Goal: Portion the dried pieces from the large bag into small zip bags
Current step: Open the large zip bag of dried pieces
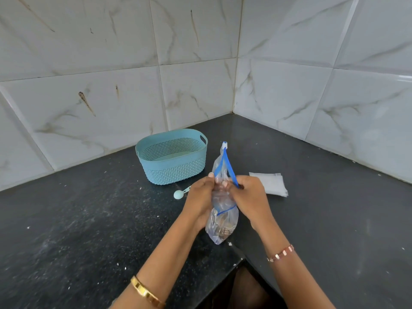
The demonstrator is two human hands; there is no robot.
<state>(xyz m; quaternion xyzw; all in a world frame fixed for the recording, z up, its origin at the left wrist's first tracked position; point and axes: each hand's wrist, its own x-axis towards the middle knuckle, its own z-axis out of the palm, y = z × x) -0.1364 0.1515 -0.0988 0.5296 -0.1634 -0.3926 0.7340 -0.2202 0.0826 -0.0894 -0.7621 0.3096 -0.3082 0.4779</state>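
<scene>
A clear large zip bag with a blue zip strip and a white slider at its top stands upright over the black counter, brown dried pieces in its bottom. My left hand grips the bag's left side around its middle. My right hand pinches the right side at the blue strip. The bag's mouth rises above both hands. A small stack of flat clear zip bags lies on the counter just right of my right hand.
A light blue perforated basket stands behind my left hand. A pale blue measuring spoon lies in front of it. The black counter meets tiled walls at a back corner; its front edge has a notch near my forearms.
</scene>
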